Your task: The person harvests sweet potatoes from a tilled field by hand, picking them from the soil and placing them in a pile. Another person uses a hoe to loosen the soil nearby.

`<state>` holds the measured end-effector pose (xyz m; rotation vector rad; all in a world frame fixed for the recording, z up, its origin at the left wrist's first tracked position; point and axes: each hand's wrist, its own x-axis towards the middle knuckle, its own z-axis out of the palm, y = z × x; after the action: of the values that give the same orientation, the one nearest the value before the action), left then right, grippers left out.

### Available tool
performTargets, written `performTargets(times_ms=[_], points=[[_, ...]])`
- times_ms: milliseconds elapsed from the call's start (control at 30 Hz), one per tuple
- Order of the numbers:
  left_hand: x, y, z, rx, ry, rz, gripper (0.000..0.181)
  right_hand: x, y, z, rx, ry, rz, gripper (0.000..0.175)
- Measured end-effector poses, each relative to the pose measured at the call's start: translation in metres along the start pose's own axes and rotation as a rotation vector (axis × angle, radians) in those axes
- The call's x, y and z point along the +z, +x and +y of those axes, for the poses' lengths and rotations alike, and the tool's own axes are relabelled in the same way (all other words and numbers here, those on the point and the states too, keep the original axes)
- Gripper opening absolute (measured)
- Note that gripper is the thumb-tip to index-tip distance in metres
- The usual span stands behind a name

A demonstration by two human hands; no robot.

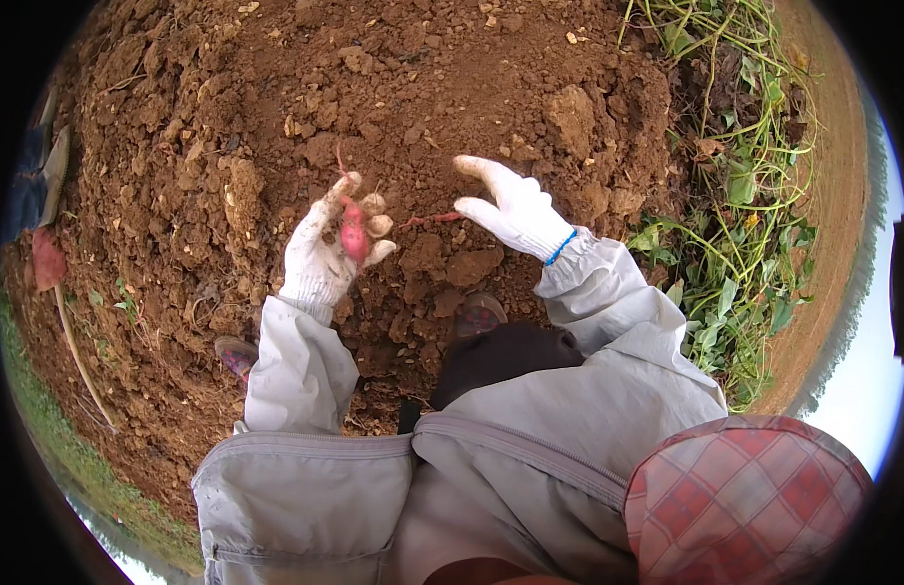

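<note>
My left hand (324,245), in a soiled white knitted glove, is shut on a small red sweet potato (355,232). A thin root tail sticks up from its top between my fingers. My right hand (516,208), in a cleaner white glove with a blue cuff edge, hovers over the soil with thumb and index finger apart. Just by that thumb a thin reddish root (434,218) lies on the brown clods; whether the thumb touches it cannot be told.
Loose brown soil (452,95) with large clods spreads ahead. Cut green vines (730,241) are heaped along the right. At the left are another person's shoe (55,175) and a wooden-handled tool (79,351). My shoes (481,314) stand among the clods.
</note>
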<state>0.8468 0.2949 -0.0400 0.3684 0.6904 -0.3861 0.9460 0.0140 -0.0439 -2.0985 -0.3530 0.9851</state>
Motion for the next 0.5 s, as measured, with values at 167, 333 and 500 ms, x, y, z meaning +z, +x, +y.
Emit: performTargets(times_ms=[167,333,500], points=[[-0.019,-0.011,-0.040,-0.122,-0.140,-0.062,0.061,0.050,0.006,0.010,-0.155,-0.653,-0.076,0.046],[-0.039,-0.034,-0.045,-0.073,-0.178,0.022,0.054,0.058,-0.006,-0.006,0.037,-0.286,-0.166,0.053],[-0.043,-0.030,-0.068,-0.101,0.052,0.136,0.048,0.050,-0.035,-0.031,-0.096,0.134,-0.398,0.071]])
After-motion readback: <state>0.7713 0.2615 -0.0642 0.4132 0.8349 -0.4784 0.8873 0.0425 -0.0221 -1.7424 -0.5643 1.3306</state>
